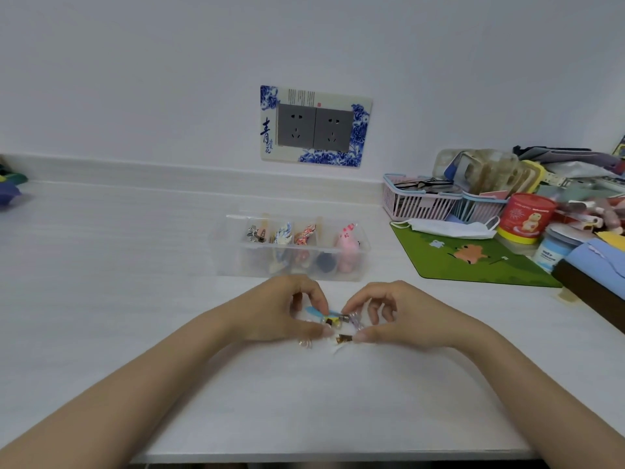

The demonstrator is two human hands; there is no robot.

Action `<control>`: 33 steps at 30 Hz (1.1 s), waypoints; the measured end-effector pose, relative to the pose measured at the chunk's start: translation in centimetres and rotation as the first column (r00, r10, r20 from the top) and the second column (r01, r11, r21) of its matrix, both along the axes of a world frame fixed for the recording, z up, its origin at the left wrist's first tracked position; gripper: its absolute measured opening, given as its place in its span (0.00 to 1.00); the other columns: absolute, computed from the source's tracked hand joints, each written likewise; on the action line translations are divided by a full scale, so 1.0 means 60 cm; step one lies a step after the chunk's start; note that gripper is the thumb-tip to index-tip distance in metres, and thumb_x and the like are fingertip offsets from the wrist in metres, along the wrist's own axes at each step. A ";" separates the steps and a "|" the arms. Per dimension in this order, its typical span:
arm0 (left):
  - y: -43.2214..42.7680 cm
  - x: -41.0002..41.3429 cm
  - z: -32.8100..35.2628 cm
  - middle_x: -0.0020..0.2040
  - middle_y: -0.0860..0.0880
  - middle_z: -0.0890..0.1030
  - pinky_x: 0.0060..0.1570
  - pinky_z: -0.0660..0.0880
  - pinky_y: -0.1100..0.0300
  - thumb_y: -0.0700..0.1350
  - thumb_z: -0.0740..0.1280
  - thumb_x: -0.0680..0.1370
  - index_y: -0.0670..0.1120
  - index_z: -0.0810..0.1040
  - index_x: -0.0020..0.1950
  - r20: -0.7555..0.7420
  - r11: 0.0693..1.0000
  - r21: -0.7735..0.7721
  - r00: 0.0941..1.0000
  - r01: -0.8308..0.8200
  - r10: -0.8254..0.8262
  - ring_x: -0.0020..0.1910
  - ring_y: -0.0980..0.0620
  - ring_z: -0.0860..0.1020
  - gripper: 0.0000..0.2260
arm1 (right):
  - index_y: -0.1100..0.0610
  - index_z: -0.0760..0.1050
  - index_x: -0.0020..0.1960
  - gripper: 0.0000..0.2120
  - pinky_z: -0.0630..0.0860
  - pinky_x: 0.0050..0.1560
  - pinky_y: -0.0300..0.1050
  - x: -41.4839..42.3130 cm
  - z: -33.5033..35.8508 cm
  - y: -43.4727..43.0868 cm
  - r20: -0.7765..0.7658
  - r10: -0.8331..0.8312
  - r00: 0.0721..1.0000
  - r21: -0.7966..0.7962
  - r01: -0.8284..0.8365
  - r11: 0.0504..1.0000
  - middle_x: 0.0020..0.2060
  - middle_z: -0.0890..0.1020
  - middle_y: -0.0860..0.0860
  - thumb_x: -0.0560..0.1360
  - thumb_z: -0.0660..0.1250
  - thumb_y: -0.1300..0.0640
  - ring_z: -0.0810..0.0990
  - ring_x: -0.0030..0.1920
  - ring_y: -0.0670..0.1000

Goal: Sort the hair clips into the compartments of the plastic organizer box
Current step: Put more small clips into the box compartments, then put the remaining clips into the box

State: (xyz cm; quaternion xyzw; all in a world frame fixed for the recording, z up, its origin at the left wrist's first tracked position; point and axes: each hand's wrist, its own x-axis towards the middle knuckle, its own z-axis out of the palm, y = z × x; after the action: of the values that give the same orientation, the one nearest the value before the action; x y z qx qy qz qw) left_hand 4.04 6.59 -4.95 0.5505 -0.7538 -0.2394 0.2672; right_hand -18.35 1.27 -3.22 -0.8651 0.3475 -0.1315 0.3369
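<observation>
Desk (135, 265): left hand (284, 314), grip pinching blue hair clip (316, 313); right hand (392, 316), grip pinching pale clip (355, 321); organizer box (230, 262) behind, part-filled.

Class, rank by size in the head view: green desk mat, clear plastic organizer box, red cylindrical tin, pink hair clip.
green desk mat and clear plastic organizer box: too alike to rank
red cylindrical tin
pink hair clip

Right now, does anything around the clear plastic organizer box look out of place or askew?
Nothing stands out. The clear plastic organizer box sits level on the white table, hair clips standing inside its compartments, none spilled. The left hand and right hand pinch small clips in front of it.
</observation>
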 end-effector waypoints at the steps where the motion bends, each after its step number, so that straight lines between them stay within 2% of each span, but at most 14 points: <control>1: -0.004 0.006 -0.001 0.45 0.57 0.78 0.39 0.69 0.67 0.54 0.76 0.67 0.54 0.80 0.46 -0.007 1.000 -0.005 1.000 -0.016 0.016 0.35 0.59 0.69 0.11 | 0.51 0.81 0.51 0.14 0.67 0.35 0.29 0.006 -0.002 -0.005 0.041 -0.024 0.999 0.019 0.023 1.000 0.32 0.78 0.36 0.66 0.77 0.56 0.71 0.31 0.39; 4: -0.013 0.020 -0.004 0.49 0.56 0.80 0.38 0.69 0.70 0.52 0.75 0.68 0.52 0.80 0.48 -0.022 0.999 -0.010 0.999 -0.042 0.042 0.36 0.60 0.70 0.11 | 0.56 0.81 0.49 0.13 0.69 0.34 0.30 0.016 -0.012 -0.017 0.141 -0.076 0.987 0.073 0.066 0.995 0.33 0.77 0.45 0.66 0.77 0.60 0.72 0.31 0.40; 8: -0.014 0.020 -0.006 0.47 0.57 0.80 0.38 0.69 0.70 0.53 0.74 0.69 0.53 0.81 0.48 -0.034 0.999 -0.013 0.998 -0.045 0.045 0.36 0.60 0.70 0.11 | 0.57 0.81 0.46 0.09 0.69 0.35 0.29 0.016 -0.023 -0.020 0.228 -0.085 0.970 0.075 0.069 0.995 0.36 0.79 0.50 0.67 0.76 0.62 0.74 0.33 0.40; 12: -0.014 0.021 0.000 0.40 0.56 0.81 0.35 0.68 0.67 0.51 0.71 0.73 0.51 0.81 0.46 -0.122 1.000 0.023 0.992 -0.008 0.011 0.33 0.58 0.71 0.05 | 0.55 0.82 0.42 0.04 0.68 0.36 0.28 0.016 -0.019 -0.015 0.293 -0.097 0.951 0.050 0.086 0.995 0.37 0.81 0.50 0.68 0.75 0.61 0.75 0.35 0.40; 15: -0.018 0.030 0.004 0.47 0.51 0.82 0.37 0.69 0.69 0.50 0.68 0.75 0.51 0.81 0.47 -0.117 0.999 0.008 0.992 -0.040 0.041 0.37 0.58 0.73 0.05 | 0.56 0.80 0.42 0.05 0.70 0.38 0.29 0.026 0.011 -0.023 0.396 -0.097 0.913 -0.010 0.110 0.994 0.36 0.81 0.49 0.68 0.73 0.63 0.75 0.35 0.39; 18: -0.019 0.039 0.010 0.47 0.50 0.82 0.37 0.69 0.71 0.49 0.68 0.76 0.50 0.81 0.47 -0.110 0.997 -0.010 0.991 -0.076 0.075 0.38 0.58 0.73 0.05 | 0.58 0.80 0.44 0.05 0.73 0.41 0.33 0.049 0.051 -0.049 0.468 -0.122 0.875 -0.097 0.189 0.977 0.38 0.82 0.49 0.69 0.72 0.63 0.77 0.35 0.40; 21: -0.018 0.049 0.018 0.46 0.47 0.83 0.36 0.69 0.71 0.47 0.68 0.76 0.48 0.82 0.46 -0.115 0.995 -0.030 0.989 -0.093 0.089 0.37 0.58 0.73 0.04 | 0.55 0.81 0.45 0.03 0.72 0.38 0.29 0.082 0.077 -0.085 0.480 -0.154 0.864 -0.170 0.264 0.950 0.39 0.82 0.46 0.71 0.72 0.60 0.77 0.37 0.42; 23: -0.017 0.055 0.021 0.45 0.46 0.83 0.36 0.69 0.70 0.47 0.68 0.76 0.48 0.82 0.46 -0.117 0.993 -0.040 0.988 -0.108 0.103 0.37 0.57 0.73 0.04 | 0.55 0.82 0.45 0.03 0.69 0.36 0.26 0.102 0.078 -0.108 0.434 -0.165 0.885 -0.212 0.279 0.937 0.38 0.82 0.45 0.72 0.71 0.60 0.77 0.38 0.44; 25: -0.018 0.059 0.021 0.45 0.46 0.83 0.36 0.69 0.71 0.47 0.68 0.76 0.49 0.82 0.46 -0.118 0.993 -0.042 0.987 -0.112 0.107 0.37 0.57 0.73 0.04 | 0.55 0.82 0.48 0.05 0.71 0.37 0.28 0.115 0.069 -0.128 0.312 -0.187 0.932 -0.273 0.277 0.922 0.39 0.83 0.46 0.73 0.70 0.59 0.78 0.40 0.47; 27: -0.018 0.060 0.020 0.45 0.46 0.82 0.36 0.69 0.71 0.47 0.68 0.75 0.49 0.81 0.46 -0.115 0.993 -0.036 0.988 -0.110 0.105 0.37 0.57 0.73 0.03 | 0.54 0.82 0.52 0.08 0.73 0.42 0.36 0.117 0.058 -0.138 0.213 -0.240 0.947 -0.343 0.302 0.889 0.45 0.84 0.48 0.74 0.68 0.59 0.79 0.44 0.49; 30: -0.016 0.059 0.024 0.44 0.48 0.83 0.37 0.69 0.72 0.47 0.70 0.74 0.50 0.82 0.45 -0.120 0.997 -0.015 0.990 -0.081 0.079 0.36 0.58 0.73 0.02 | 0.51 0.81 0.50 0.07 0.68 0.40 0.32 0.106 0.054 -0.124 0.324 -0.253 0.912 -0.321 0.358 0.877 0.45 0.83 0.44 0.74 0.68 0.58 0.79 0.45 0.46; 33: -0.011 0.054 0.028 0.43 0.53 0.83 0.38 0.72 0.70 0.51 0.74 0.70 0.53 0.82 0.45 -0.066 0.999 0.031 0.997 -0.035 0.037 0.35 0.60 0.75 0.06 | 0.50 0.81 0.45 0.05 0.70 0.39 0.31 0.083 0.056 -0.082 0.407 -0.148 0.901 -0.215 0.252 0.944 0.41 0.83 0.43 0.73 0.70 0.59 0.78 0.40 0.44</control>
State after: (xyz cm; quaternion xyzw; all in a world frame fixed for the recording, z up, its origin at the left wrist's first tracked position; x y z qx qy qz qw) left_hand 7.29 5.90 -3.25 0.5598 -0.7308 -0.2637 0.2881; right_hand -13.36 -3.63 0.15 -0.8185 0.3416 -0.3777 0.2658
